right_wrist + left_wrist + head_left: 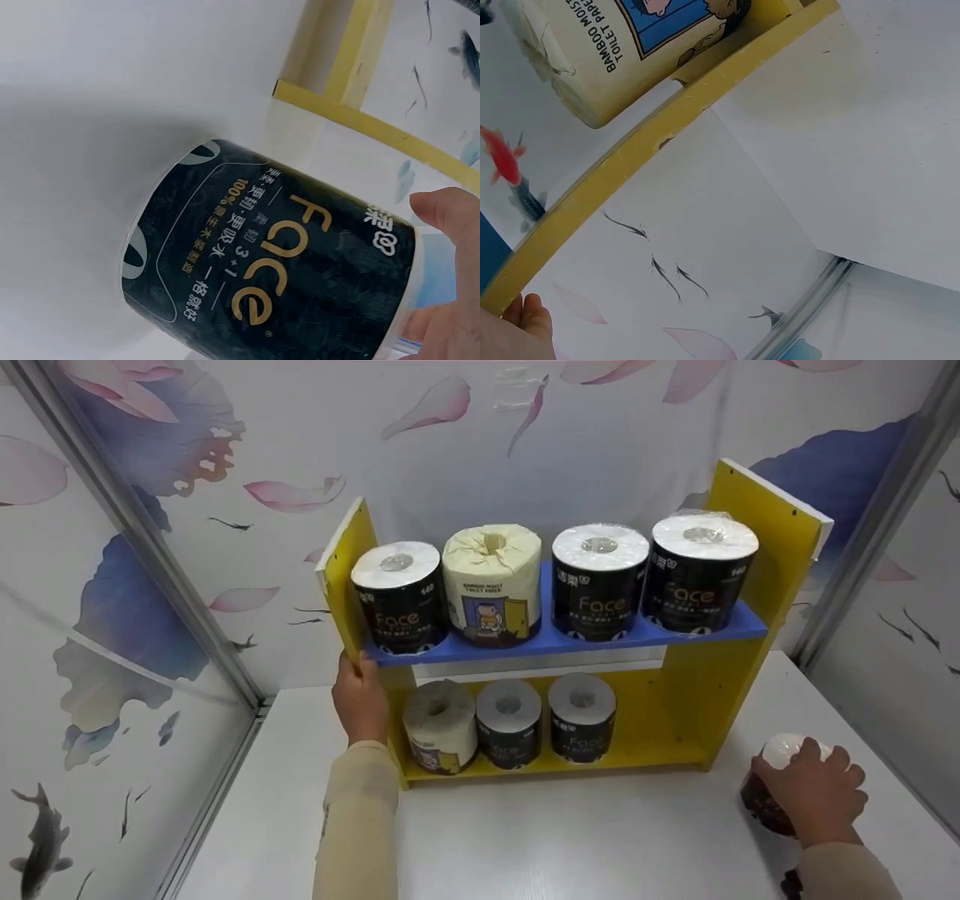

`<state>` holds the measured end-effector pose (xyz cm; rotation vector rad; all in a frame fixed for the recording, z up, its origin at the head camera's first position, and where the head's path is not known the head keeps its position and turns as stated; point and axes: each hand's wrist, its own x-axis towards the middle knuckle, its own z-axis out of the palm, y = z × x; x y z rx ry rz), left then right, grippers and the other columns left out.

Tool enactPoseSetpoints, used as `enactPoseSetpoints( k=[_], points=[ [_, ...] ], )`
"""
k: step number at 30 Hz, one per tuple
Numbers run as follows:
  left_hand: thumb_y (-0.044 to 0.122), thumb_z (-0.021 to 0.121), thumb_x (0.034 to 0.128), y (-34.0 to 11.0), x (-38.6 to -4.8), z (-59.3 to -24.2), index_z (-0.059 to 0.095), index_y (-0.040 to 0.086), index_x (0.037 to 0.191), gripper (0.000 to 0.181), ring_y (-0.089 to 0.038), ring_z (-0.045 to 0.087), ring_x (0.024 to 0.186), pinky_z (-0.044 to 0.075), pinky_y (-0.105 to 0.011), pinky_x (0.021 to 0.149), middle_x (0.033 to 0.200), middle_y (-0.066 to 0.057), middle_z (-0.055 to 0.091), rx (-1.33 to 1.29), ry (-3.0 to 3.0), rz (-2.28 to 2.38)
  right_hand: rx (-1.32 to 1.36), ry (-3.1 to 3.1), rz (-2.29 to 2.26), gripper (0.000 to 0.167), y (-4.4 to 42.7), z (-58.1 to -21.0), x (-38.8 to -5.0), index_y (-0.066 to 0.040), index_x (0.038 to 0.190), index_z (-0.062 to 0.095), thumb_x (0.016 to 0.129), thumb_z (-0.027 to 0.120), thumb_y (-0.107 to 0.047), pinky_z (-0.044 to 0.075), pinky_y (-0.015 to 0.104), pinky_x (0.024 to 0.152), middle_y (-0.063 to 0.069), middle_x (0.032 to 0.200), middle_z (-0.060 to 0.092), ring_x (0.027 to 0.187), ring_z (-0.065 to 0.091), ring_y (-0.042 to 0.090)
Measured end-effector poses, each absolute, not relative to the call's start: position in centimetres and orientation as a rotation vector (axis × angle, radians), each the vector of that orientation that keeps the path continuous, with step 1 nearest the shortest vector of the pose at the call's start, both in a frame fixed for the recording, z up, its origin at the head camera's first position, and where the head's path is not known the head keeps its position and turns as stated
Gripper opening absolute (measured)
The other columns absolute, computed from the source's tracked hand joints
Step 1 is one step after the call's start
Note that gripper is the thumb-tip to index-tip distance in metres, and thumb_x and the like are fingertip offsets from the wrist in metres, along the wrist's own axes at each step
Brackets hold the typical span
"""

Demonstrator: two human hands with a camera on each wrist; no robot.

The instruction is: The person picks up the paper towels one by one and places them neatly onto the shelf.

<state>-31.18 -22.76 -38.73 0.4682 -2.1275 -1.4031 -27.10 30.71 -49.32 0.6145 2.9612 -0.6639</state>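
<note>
My left hand point(361, 701) holds the left side panel point(346, 585) of a small yellow shelf unit with a blue upper board point(480, 651). In the left wrist view its fingers point(535, 319) lie at the end of the yellow panel edge point(622, 172). To the right of the unit, my right hand point(817, 791) grips a black-wrapped toilet roll point(761, 804) from above. The right wrist view shows this roll's gold "Face" lettering point(277, 255) and a thumb point(442, 206) at its top rim. Whether its base touches the table cannot be told.
Several rolls stand on the blue board, including a cream-wrapped one point(493, 585) and a black one point(600, 585). Below are three more: a cream roll point(439, 727) and two dark ones. The unit stands on a white table point(555, 840). A small dark thing point(791, 883) shows beside the right sleeve.
</note>
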Motion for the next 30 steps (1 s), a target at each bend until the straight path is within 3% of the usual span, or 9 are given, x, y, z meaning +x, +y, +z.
enactPoseSetpoints(
  k=[5,16,30],
  points=[
    [0.031,0.036,0.1017,-22.7,-31.2,-38.9,0.048,0.011,0.135,0.041,-0.027,0.051,0.098,0.042,-0.045,0.091,0.119,-0.012,0.060,0.467,-2.129,-1.416,0.635,2.920,-0.674,0.100,31.1,-49.7,-27.4,0.020,0.133,0.021,0.086,0.054,-0.062,0.032,0.070,0.087,0.049,0.125,0.018,0.114,0.022,0.065],
    [0.032,0.036,0.1020,-22.6,-31.2,-38.8,0.048,0.010,0.136,0.042,-0.029,0.053,0.103,0.041,-0.046,0.096,0.124,-0.013,0.060,0.455,-2.130,-1.399,0.630,2.928,-0.694,0.094,31.5,-50.0,-27.8,0.021,0.126,0.028,0.085,0.056,-0.059,0.033,0.069,0.082,0.049,0.117,0.024,0.109,0.026,0.064],
    [0.030,0.036,0.1017,-22.9,-31.3,-38.9,0.051,0.010,0.130,0.038,-0.028,0.051,0.094,0.041,-0.045,0.087,0.112,-0.014,0.061,0.453,-2.120,-1.369,0.637,2.889,-0.673,0.091,31.5,-49.6,-28.3,0.020,0.128,0.028,0.084,0.061,-0.053,0.037,0.065,0.081,0.045,0.112,0.026,0.103,0.030,0.059]
  ],
)
